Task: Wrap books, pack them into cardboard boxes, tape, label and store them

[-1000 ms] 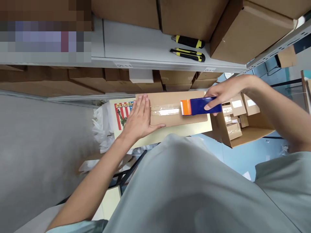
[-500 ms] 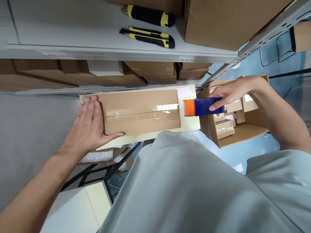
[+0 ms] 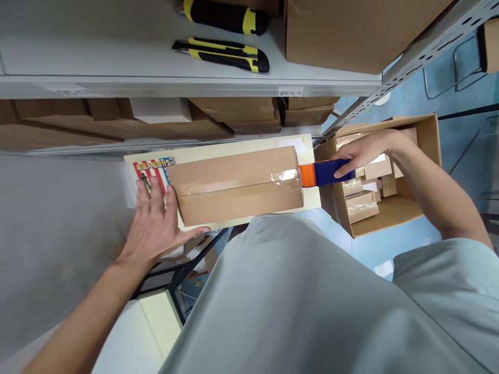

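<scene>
Brown cardboard, a long flat box, likely light and stiff; the left hand braces its left end, best held by both ends, while the right hand grips a blue-and-orange plastic tape dispenser at its right end.

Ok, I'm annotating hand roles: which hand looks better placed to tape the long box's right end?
Right, I'd say: the right hand holds the tape dispenser at that end of the long box, while the left hand is at the opposite end.
</scene>
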`<action>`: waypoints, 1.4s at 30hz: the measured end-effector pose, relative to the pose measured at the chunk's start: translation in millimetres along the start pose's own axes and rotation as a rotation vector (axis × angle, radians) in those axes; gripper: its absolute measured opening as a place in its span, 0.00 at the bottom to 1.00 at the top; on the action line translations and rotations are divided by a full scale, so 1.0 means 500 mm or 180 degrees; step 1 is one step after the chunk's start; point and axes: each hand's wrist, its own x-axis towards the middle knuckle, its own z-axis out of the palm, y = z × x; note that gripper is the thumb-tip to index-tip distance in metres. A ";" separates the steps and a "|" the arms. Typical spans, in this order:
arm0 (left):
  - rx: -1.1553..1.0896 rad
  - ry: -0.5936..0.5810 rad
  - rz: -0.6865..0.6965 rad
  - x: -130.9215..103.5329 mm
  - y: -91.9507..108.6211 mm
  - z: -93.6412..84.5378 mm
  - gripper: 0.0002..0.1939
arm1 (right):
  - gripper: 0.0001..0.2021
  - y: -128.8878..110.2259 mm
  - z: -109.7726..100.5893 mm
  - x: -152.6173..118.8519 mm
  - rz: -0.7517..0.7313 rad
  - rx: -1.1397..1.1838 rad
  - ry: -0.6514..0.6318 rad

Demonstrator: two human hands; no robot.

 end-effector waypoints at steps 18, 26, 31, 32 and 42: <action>0.0148 -0.0392 0.1566 0.211 0.169 0.038 0.72 | 0.24 0.044 0.058 0.022 0.0686 0.0461 0.1209; 0.0199 -0.0232 0.1698 0.169 0.134 0.044 0.61 | 0.22 -0.003 0.076 -0.025 0.0907 0.0580 0.0553; 0.0196 -0.0231 0.1634 0.162 0.117 0.071 0.59 | 0.19 0.028 0.084 -0.013 0.0517 -0.0118 0.0197; 0.0209 -0.0255 0.1623 0.164 0.116 0.078 0.59 | 0.18 0.034 0.091 -0.002 0.0581 -0.0333 0.0293; 0.0273 -0.0424 0.1659 0.175 0.115 0.137 0.59 | 0.14 -0.020 0.250 0.184 0.1406 -0.1266 0.1347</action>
